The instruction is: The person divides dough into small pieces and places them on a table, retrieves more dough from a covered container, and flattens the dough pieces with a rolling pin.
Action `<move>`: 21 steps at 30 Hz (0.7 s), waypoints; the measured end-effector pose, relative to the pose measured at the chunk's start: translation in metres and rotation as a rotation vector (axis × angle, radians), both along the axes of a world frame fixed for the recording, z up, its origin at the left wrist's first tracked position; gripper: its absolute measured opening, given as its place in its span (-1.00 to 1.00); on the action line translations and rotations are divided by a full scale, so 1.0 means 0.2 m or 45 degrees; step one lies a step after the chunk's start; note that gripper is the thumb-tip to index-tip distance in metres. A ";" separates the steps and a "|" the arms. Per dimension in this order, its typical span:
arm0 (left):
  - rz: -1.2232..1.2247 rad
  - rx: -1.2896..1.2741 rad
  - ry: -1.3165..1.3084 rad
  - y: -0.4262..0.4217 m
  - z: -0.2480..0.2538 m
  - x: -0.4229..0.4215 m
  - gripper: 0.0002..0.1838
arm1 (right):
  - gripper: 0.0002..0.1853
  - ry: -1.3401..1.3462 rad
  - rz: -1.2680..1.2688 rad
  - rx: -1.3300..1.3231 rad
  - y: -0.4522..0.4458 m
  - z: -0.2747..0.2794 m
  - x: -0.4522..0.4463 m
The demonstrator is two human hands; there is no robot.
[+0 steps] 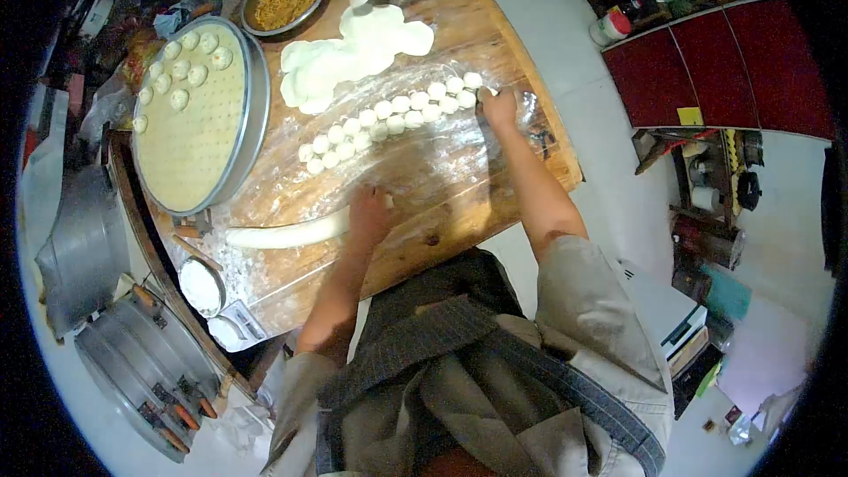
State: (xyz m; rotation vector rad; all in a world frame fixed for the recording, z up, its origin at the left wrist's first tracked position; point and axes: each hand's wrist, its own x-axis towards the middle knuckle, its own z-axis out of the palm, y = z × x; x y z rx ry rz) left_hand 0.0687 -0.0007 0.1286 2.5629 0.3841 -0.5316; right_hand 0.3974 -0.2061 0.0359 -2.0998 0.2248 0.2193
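So, buns (180,69) in steamer (199,150), dough (291,235) under left fingers (378,195)

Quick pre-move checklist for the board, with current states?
1. Left hand at the dough rope: ok, at its right-hand end in the picture.
2. Right hand clear of the dough pieces: not ok, it is at the end of their rows.
3. Right hand free of dough: cannot tell, grip unclear.
4. Flat dough apart from the pieces: ok.
5. Wooden board floured: ok, white streaks around the pieces.
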 end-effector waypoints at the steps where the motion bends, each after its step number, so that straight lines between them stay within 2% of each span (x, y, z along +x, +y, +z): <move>1: 0.000 0.010 0.006 0.00 -0.03 -0.02 -0.38 | -0.45 -0.080 0.102 -0.205 0.05 0.10 -0.04; 2: -0.038 0.087 -0.105 0.00 -0.09 -0.06 -0.36 | -0.42 -0.163 0.205 -0.410 0.09 0.20 -0.07; 5: -0.083 0.181 -0.256 0.01 -0.11 -0.12 -0.32 | -0.33 -0.060 0.345 -0.505 0.09 0.41 -0.11; 8: -0.054 0.284 -0.352 0.02 -0.15 -0.19 -0.35 | -0.31 -0.026 0.246 -0.545 0.03 0.46 -0.19; 9: -0.035 0.363 -0.406 0.02 -0.17 -0.21 -0.38 | -0.37 -0.106 0.223 -0.622 0.05 0.48 -0.27; 10: -0.019 0.361 -0.405 0.03 -0.15 -0.20 -0.38 | -0.38 -0.053 0.326 -0.518 0.08 0.49 -0.38; 12: 0.019 0.115 -0.191 0.07 -0.11 -0.19 -0.44 | -0.43 0.120 0.524 -0.361 0.21 0.41 -0.65; 13: 0.025 0.114 -0.193 0.08 -0.15 -0.21 -0.44 | -0.47 0.138 0.735 -0.347 0.31 0.49 -0.83; 14: -0.049 0.220 -0.339 0.09 -0.23 -0.23 -0.48 | -0.51 0.143 0.888 -0.367 0.40 0.37 -0.98; 15: -0.124 0.328 -0.485 0.11 -0.27 -0.24 -0.52 | -0.53 0.205 0.900 -0.172 0.47 0.26 -1.14; 16: -0.122 0.328 -0.487 0.13 -0.22 -0.21 -0.52 | -0.55 0.182 0.894 -0.116 0.55 0.21 -1.28; 18: 0.084 -0.044 -0.058 0.17 -0.06 -0.17 -0.59 | -0.57 0.163 0.890 -0.059 0.67 0.21 -1.41; 19: 0.082 -0.045 -0.056 0.19 -0.08 -0.19 -0.59 | -0.59 0.139 0.794 -0.072 0.71 0.26 -1.44; 20: 0.082 0.023 -0.427 0.20 -0.09 -0.22 -0.62 | -0.62 0.116 0.696 -0.085 0.73 0.32 -1.47; 21: 0.082 0.049 -0.617 0.21 -0.09 -0.22 -0.63 | -0.62 0.116 0.691 -0.086 0.74 0.34 -1.47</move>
